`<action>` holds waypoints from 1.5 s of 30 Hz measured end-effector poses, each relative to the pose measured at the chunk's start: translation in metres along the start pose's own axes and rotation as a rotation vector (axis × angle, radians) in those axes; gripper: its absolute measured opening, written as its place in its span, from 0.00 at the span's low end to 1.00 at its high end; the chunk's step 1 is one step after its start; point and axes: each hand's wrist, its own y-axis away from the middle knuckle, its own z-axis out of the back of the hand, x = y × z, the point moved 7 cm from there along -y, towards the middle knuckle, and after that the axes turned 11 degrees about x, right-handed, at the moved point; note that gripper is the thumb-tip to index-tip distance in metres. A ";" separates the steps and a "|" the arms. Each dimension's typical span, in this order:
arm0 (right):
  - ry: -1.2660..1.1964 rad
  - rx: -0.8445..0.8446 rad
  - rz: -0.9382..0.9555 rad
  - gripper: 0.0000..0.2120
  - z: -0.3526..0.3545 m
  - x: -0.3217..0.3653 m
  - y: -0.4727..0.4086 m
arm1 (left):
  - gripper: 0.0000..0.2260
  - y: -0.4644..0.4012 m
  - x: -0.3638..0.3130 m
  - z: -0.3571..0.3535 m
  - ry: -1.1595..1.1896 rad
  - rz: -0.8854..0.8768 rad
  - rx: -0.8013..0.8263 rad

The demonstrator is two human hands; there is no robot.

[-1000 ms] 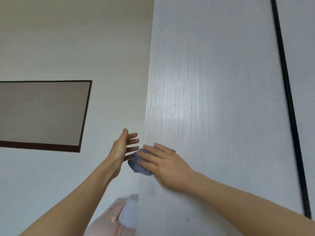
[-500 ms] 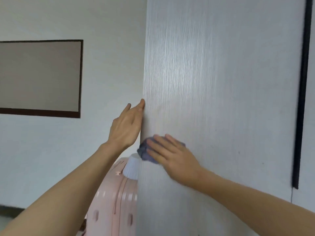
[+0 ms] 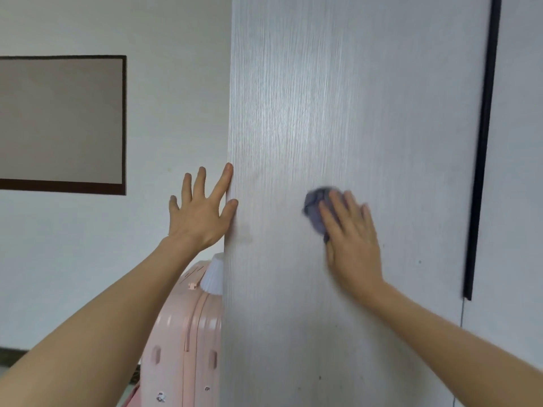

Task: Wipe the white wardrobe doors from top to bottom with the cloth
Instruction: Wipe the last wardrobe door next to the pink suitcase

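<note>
The right hand [image 3: 351,239], somewhat blurred, presses a crumpled grey-blue cloth [image 3: 316,211] flat against the middle of the white wardrobe door [image 3: 323,113]. The left hand [image 3: 199,212], fingers spread and grasping nothing, braces the door's left edge.

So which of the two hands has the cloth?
The right hand, flat on the door face, presses the bluish cloth. The left hand only braces the door's edge, bare.

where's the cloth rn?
Head view: cloth is pressed flat on the wardrobe door under the right hand, mid-panel, right of the left hand on the door's edge.
</note>
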 end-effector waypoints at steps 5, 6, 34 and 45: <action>0.172 0.381 0.789 0.20 -0.040 0.043 0.131 | 0.25 0.009 -0.014 0.002 -0.040 0.070 -0.141; 0.185 0.391 0.819 0.20 -0.033 0.036 0.134 | 0.24 0.014 -0.019 0.003 -0.077 0.044 -0.211; 0.352 0.080 0.199 0.11 0.082 -0.117 0.040 | 0.30 0.077 -0.145 -0.115 -0.082 -0.245 -0.325; 0.078 0.387 0.361 0.11 0.038 -0.077 0.236 | 0.27 0.131 -0.180 -0.173 -0.197 -0.455 -0.294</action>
